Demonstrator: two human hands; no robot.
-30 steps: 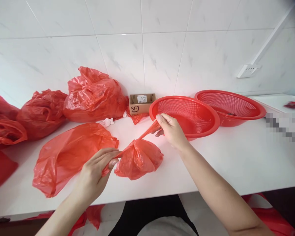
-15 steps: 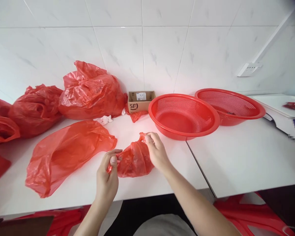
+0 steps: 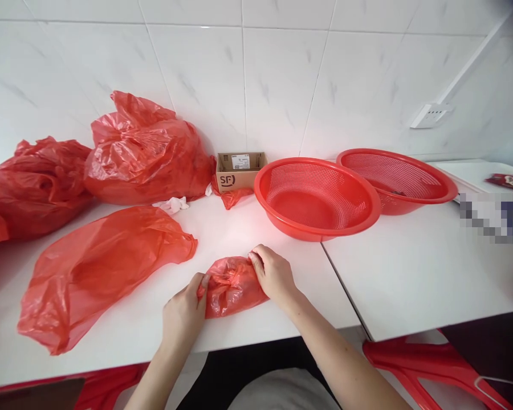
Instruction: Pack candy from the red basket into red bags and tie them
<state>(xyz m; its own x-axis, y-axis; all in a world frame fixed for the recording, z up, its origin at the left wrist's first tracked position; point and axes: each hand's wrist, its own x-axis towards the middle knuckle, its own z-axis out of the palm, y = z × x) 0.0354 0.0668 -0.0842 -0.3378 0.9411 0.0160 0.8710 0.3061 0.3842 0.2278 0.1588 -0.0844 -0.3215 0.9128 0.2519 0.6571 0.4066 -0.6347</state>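
Observation:
A small, filled red plastic bag (image 3: 235,287) lies on the white table near its front edge, its top gathered and crumpled in the middle. My left hand (image 3: 183,310) grips the bag's left side between thumb and fingers. On the upper right side of the bag, my right hand (image 3: 274,273) pinches the plastic in the same way. What the bag contains is hidden by the red film. A larger, flattened red plastic bag (image 3: 106,267) lies to the left of my left hand, apart from it.
Big stuffed red bags (image 3: 145,154) stand against the tiled wall at the left. A small cardboard box (image 3: 236,181) sits behind my hands. Red perforated baskets, a near one (image 3: 318,230) and a far one (image 3: 414,202), stand to the right. A seam crosses the table (image 3: 414,273).
The bag's raised, pulled-out ends are now down, and the bag looks flatter. Both hands have lowered onto its sides. The camera view has shifted slightly.

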